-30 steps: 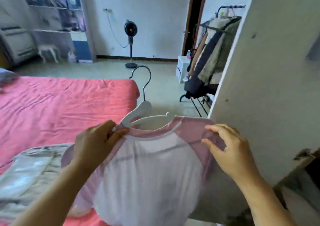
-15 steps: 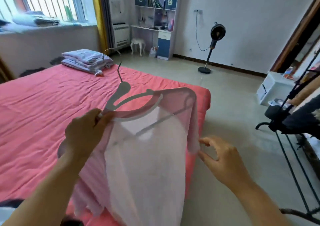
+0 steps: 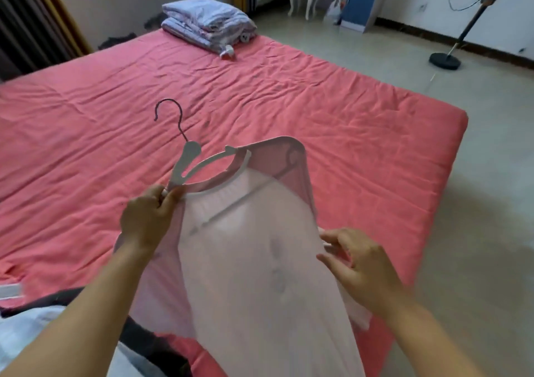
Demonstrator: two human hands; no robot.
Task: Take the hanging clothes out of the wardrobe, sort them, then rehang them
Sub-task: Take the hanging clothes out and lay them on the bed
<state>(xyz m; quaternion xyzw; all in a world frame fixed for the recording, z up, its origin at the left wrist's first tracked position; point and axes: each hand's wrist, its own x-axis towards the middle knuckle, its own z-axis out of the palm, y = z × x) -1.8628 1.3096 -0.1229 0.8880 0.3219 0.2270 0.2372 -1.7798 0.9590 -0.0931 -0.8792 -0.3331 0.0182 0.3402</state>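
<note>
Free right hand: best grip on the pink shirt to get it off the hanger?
Pinch the pink shirt at its far shoulder seam, coming from the right. That shoulder is stretched over the hanger arm and exposed; the left hand already holds the near end.

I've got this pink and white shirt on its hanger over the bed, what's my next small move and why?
Probably lower it flat onto the red bed. The shirt is on the white hanger, your left hand pinches hanger and collar, your right hand touches its side edge, and bare sheet lies beneath.
</note>
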